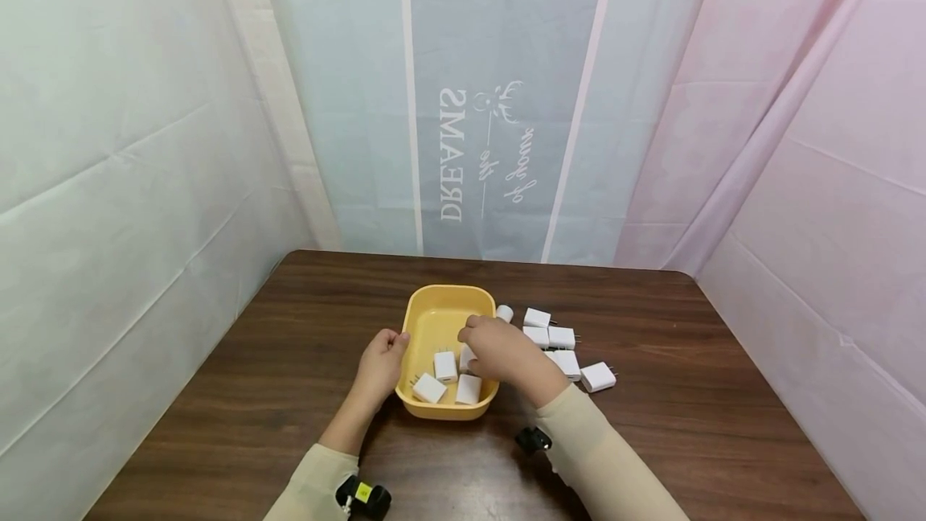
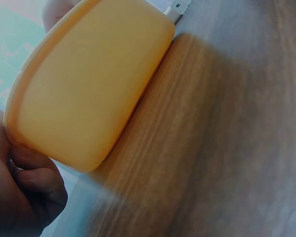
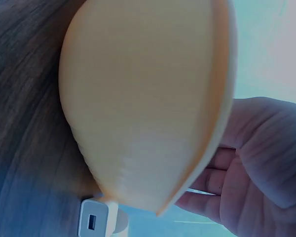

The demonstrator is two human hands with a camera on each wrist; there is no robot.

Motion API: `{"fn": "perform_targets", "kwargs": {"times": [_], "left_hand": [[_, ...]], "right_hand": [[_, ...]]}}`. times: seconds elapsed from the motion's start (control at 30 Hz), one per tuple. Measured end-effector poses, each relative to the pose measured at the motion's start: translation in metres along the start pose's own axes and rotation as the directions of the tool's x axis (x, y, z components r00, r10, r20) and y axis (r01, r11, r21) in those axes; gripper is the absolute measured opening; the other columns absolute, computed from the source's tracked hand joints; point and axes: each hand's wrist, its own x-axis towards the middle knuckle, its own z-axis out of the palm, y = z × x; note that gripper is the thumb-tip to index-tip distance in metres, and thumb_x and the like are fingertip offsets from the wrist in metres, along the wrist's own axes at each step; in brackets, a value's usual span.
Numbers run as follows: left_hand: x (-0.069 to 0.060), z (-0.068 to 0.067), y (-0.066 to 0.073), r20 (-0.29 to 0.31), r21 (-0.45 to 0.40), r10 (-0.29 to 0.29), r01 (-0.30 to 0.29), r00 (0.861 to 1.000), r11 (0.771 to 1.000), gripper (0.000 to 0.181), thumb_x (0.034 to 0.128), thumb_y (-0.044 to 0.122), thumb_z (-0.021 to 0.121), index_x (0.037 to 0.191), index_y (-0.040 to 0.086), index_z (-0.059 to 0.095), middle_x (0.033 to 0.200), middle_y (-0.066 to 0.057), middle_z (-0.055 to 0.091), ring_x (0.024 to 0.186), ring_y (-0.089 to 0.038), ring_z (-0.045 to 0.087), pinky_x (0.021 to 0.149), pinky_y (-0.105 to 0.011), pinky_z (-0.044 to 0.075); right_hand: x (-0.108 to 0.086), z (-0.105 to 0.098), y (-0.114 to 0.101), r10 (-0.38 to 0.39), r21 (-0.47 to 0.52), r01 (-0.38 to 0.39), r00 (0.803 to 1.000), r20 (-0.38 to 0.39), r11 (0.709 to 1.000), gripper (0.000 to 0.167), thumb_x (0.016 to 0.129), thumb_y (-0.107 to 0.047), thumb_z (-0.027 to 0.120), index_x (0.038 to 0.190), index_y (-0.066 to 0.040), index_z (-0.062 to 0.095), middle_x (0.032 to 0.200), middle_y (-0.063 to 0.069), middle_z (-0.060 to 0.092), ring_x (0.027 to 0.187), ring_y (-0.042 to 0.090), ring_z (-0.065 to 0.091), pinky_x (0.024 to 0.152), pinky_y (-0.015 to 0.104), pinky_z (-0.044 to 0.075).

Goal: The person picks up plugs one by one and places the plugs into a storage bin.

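A yellow plastic box (image 1: 447,293) stands on the table with several white charger plugs (image 1: 430,388) inside, towards its near end. My left hand (image 1: 379,368) grips the box's left rim between thumb and curled fingers; the left wrist view shows this hand (image 2: 27,190) at the rim of the box (image 2: 89,84). Over the right rim reaches my right hand (image 1: 506,348), beside a partly covered charger (image 1: 466,358) in the box. In the right wrist view, the box wall (image 3: 143,98) hides the fingertips of this hand (image 3: 259,165), so any hold on a charger is unclear.
Right of the box, several more white chargers (image 1: 598,377) lie loose on the brown wooden table (image 1: 687,392). A white rounded piece (image 1: 504,313) is close against the box's right side. Fabric curtains (image 1: 492,38) stand behind and on both sides.
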Motion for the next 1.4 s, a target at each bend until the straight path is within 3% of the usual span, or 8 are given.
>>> {"fn": "perform_targets", "kwargs": {"times": [0.3, 0.63, 0.87, 1.17, 1.4], "left_hand": [[-0.001, 0.000, 0.002, 0.004, -0.013, -0.002, 0.002, 1.000, 1.000, 0.029, 0.1092, 0.030, 0.050, 0.100, 0.003, 0.057, 0.076, -0.005, 0.053, 0.064, -0.017, 0.054, 0.055, -0.027, 0.046], [0.000, 0.000, 0.000, 0.014, -0.017, 0.009, -0.009, 1.000, 1.000, 0.032, 0.1094, 0.029, 0.050, 0.103, -0.001, 0.058, 0.078, -0.010, 0.057, 0.064, -0.018, 0.056, 0.054, -0.027, 0.047], [0.000, 0.000, 0.000, 0.020, -0.009, -0.006, 0.006, 1.000, 1.000, 0.032, 0.1098, 0.031, 0.049, 0.104, 0.001, 0.057, 0.078, -0.009, 0.056, 0.065, -0.018, 0.055, 0.056, -0.028, 0.047], [0.000, -0.001, 0.001, 0.020, -0.013, -0.010, 0.010, 1.000, 1.000, 0.031, 0.1098, 0.030, 0.049, 0.106, 0.000, 0.058, 0.080, -0.010, 0.057, 0.066, -0.019, 0.056, 0.056, -0.028, 0.048], [-0.001, -0.001, 0.001, 0.018, -0.019, -0.009, 0.009, 1.000, 1.000, 0.031, 0.1098, 0.029, 0.049, 0.106, 0.000, 0.058, 0.080, -0.010, 0.057, 0.066, -0.019, 0.056, 0.056, -0.029, 0.048]], "right_hand": [[-0.009, -0.011, 0.005, 0.026, 0.045, -0.024, 0.999, -0.037, 0.999, 0.035, 0.085, -0.021, 0.079, 0.118, -0.008, 0.073, 0.107, 0.005, 0.066, 0.092, 0.021, 0.064, 0.082, 0.039, 0.055], [-0.017, -0.027, 0.013, 0.121, 0.117, -0.117, 0.992, -0.029, 0.986, 0.039, 0.087, -0.018, 0.078, 0.123, -0.006, 0.070, 0.118, 0.008, 0.065, 0.108, 0.026, 0.066, 0.093, 0.041, 0.055], [-0.020, -0.031, 0.021, 0.145, 0.145, -0.138, 0.989, -0.036, 0.980, 0.041, 0.088, -0.021, 0.078, 0.125, -0.005, 0.069, 0.119, 0.010, 0.064, 0.106, 0.026, 0.065, 0.093, 0.042, 0.055], [-0.027, -0.034, 0.037, 0.145, 0.185, -0.127, 0.986, -0.083, 0.974, 0.035, 0.090, -0.017, 0.077, 0.121, -0.003, 0.071, 0.111, 0.009, 0.063, 0.091, 0.019, 0.060, 0.080, 0.038, 0.054], [-0.029, -0.029, 0.048, 0.216, 0.250, -0.202, 0.976, -0.031, 0.947, 0.032, 0.089, -0.006, 0.069, 0.121, -0.002, 0.071, 0.112, 0.009, 0.063, 0.083, 0.015, 0.055, 0.075, 0.036, 0.052]]}}
